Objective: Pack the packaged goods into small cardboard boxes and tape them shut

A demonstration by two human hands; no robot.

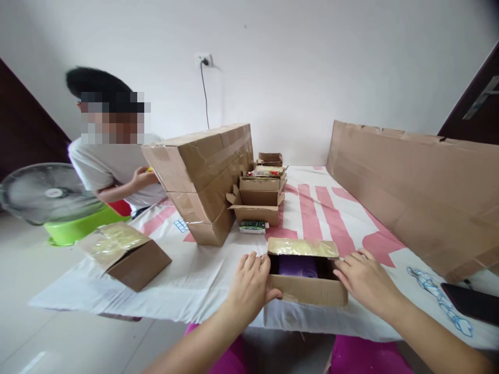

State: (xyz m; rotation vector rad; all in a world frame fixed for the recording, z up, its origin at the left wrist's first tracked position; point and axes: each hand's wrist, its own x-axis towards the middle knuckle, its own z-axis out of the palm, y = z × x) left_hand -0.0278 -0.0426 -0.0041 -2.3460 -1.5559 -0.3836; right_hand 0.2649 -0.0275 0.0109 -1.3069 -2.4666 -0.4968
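Note:
A small cardboard box (312,291) stands at the table's near edge, its taped lid flap raised at the back. Inside lies a purple item (297,266), only partly visible, so its kind is unclear. My left hand (251,280) grips the box's left side, thumb on the front wall and fingers along the side. On the opposite side, my right hand (364,278) holds the right wall with its fingers curled at the top edge. Just beyond the box lies a small green and white carton (253,227), beside an open cardboard box (257,214).
Stacked taped boxes (206,202) form a wall left of centre; a large cardboard panel (413,192) stands at right. A taped box (136,262) sits at the left edge, a phone (471,302) at the right. Another person (117,166) sits behind the stack, near a fan (54,193).

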